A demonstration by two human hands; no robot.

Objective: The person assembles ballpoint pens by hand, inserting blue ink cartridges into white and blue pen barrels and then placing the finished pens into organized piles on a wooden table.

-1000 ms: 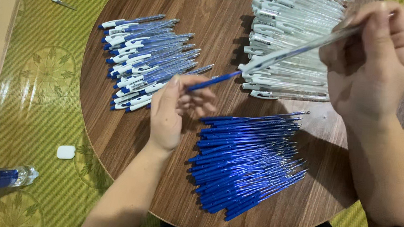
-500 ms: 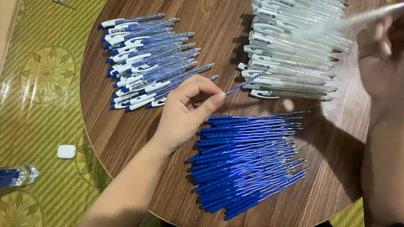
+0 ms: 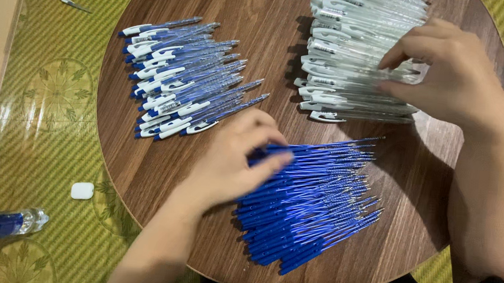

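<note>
Both forearms are bare, with no sleeve showing down to the wrists; the left hand (image 3: 226,166) and the right hand (image 3: 449,76) wear no gloves; no watch or bracelet shows; dark clothing sits at the lower frame edge.

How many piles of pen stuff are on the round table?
3. Finished pens lie at the far left, clear pen shells far right under the right hand, and blue refills near the middle under the left hand.
</note>
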